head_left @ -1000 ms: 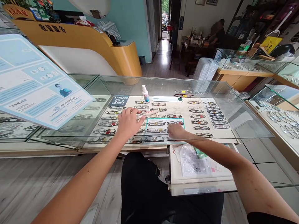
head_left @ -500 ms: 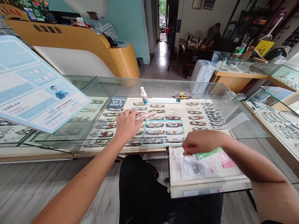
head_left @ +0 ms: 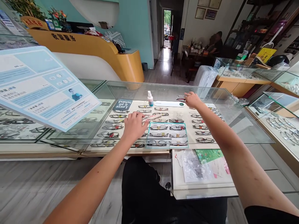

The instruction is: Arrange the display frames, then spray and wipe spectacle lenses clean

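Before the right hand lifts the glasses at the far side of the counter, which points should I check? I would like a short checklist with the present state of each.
1. Right hand has reached the glasses on the glass counter top: ok, fingers rest at them.
2. Grip closed on the frame: cannot tell, fingers hide it.
3. Spray bottle stands clear of the right hand: ok, upright and apart.
4. Left hand steady: ok, it holds a pen-like tube on the glass.
5. White tray beside the glasses out of the way: ok, lying flat.

Left hand (head_left: 135, 126) holds a white pen (head_left: 153, 117) on the glass counter (head_left: 238, 124); right hand (head_left: 192, 99) touches glasses (head_left: 181, 99)
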Demonstrator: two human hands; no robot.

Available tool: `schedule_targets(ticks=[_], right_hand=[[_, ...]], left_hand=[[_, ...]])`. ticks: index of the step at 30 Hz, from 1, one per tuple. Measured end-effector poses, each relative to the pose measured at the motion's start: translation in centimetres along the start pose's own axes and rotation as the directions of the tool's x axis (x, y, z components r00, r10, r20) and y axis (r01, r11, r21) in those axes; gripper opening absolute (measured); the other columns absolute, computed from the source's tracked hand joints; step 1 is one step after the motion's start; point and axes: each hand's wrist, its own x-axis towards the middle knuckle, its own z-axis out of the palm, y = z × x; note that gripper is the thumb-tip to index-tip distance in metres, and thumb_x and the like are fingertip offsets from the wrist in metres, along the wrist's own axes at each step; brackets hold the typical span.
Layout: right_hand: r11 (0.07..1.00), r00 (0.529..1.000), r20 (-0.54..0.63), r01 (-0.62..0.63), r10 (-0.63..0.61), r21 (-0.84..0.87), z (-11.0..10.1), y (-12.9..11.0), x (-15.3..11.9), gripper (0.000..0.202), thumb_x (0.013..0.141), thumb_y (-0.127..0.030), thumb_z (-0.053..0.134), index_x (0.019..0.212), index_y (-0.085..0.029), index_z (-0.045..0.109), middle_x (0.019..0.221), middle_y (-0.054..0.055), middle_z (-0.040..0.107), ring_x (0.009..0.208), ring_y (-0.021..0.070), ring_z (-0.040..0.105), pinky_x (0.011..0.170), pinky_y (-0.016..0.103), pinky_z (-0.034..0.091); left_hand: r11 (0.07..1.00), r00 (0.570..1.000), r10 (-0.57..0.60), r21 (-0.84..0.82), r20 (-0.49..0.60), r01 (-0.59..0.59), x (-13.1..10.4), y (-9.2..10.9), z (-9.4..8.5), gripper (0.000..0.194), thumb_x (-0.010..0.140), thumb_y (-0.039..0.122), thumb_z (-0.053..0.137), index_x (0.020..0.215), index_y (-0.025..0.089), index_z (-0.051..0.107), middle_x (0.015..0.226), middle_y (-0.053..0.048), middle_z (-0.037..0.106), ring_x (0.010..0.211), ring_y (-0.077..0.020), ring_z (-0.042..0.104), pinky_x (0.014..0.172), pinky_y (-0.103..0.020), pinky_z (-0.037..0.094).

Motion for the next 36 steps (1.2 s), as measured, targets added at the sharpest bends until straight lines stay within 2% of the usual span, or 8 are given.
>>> schedule_targets(ticks=[7,14,18,21,24,28,32,36], right_hand=[[0.999,0.999,-0.043,-0.008,0.010,0.041,0.9,0.3,0.9,0.050,0.111,-0.030,0.047,0.143,-0.009,0.078,0.162,0.024,0.066,0.144,0.0417,0.052,0.115,0.053,0.049],[0.995,0.978,-0.204,-0.031,0.049,0.094,-1.5,-1.0,-2.9,0.055,0.112,-0.020,0.034,0.147,-0.008,0.075,0.163,0.022,0.066,0.144,0.0417,0.051,0.120,0.057,0.046],[0.953,0.938,-0.338,0.165,-0.072,0.256,-6.5,-4.2,-9.9,0.060,0.117,-0.032,0.028,0.157,-0.018,0.071,0.165,0.015,0.065,0.148,0.0384,0.054,0.127,0.057,0.044],[0.867,0.932,-0.232,0.349,-0.280,0.357,-10.6,-7.9,-17.9,0.058,0.120,-0.041,0.028,0.158,-0.028,0.070,0.163,0.009,0.067,0.154,0.0362,0.055,0.129,0.057,0.045],[0.721,0.840,-0.115,0.517,-0.530,0.460,-12.1,-11.2,-25.5,0.051,0.119,-0.036,0.034,0.152,-0.037,0.073,0.157,0.007,0.071,0.153,0.0278,0.060,0.126,0.046,0.051],[0.610,0.768,0.004,0.505,-0.640,0.610,-6.6,-13.6,-31.1,0.039,0.117,-0.026,0.045,0.135,-0.030,0.080,0.141,0.008,0.081,0.132,0.0208,0.072,0.117,0.035,0.057],[0.745,0.885,-0.095,0.439,-0.457,0.503,4.0,-12.6,-30.6,0.040,0.113,-0.016,0.047,0.137,-0.018,0.079,0.144,0.016,0.079,0.136,0.0331,0.070,0.118,0.056,0.058],[0.915,0.960,-0.207,0.247,-0.187,0.319,11.7,-9.5,-25.6,0.047,0.113,-0.016,0.044,0.149,-0.018,0.075,0.158,0.014,0.073,0.154,0.0405,0.056,0.128,0.066,0.047]], left_hand=[[1.000,1.000,-0.010,-0.027,-0.008,0.010,0.0,0.1,0.1,0.037,0.109,0.047,0.049,0.127,0.023,0.070,0.141,-0.021,0.065,0.135,-0.0445,0.058,0.110,-0.061,0.048],[1.000,1.000,-0.002,-0.021,-0.017,0.002,0.1,0.0,0.3,0.040,0.109,0.048,0.049,0.131,0.021,0.070,0.142,-0.021,0.065,0.134,-0.0442,0.059,0.109,-0.061,0.049],[1.000,1.000,0.002,-0.016,-0.018,-0.002,0.1,-0.1,0.5,0.043,0.111,0.047,0.045,0.133,0.020,0.070,0.144,-0.022,0.065,0.134,-0.0448,0.058,0.109,-0.061,0.048],[1.000,1.000,0.009,-0.004,-0.028,-0.009,0.0,-0.1,0.6,0.041,0.111,0.044,0.045,0.133,0.020,0.070,0.144,-0.022,0.065,0.134,-0.0443,0.058,0.110,-0.060,0.047],[1.000,1.000,0.014,0.009,-0.027,-0.014,-0.1,-0.1,0.7,0.042,0.111,0.043,0.045,0.134,0.018,0.070,0.144,-0.022,0.065,0.133,-0.0437,0.059,0.111,-0.059,0.047],[1.000,1.000,0.018,0.020,-0.016,-0.017,-0.1,-0.1,0.5,0.043,0.111,0.043,0.044,0.135,0.016,0.069,0.143,-0.023,0.065,0.133,-0.0449,0.058,0.109,-0.060,0.048],[0.999,1.000,0.026,0.031,-0.013,-0.025,0.0,-0.2,0.5,0.044,0.111,0.042,0.043,0.134,0.015,0.069,0.143,-0.024,0.065,0.130,-0.0462,0.059,0.106,-0.062,0.049],[0.999,0.999,0.025,0.043,-0.024,-0.024,0.0,-0.3,0.7,0.043,0.111,0.042,0.044,0.132,0.015,0.070,0.142,-0.024,0.065,0.130,-0.0460,0.059,0.106,-0.061,0.050]])
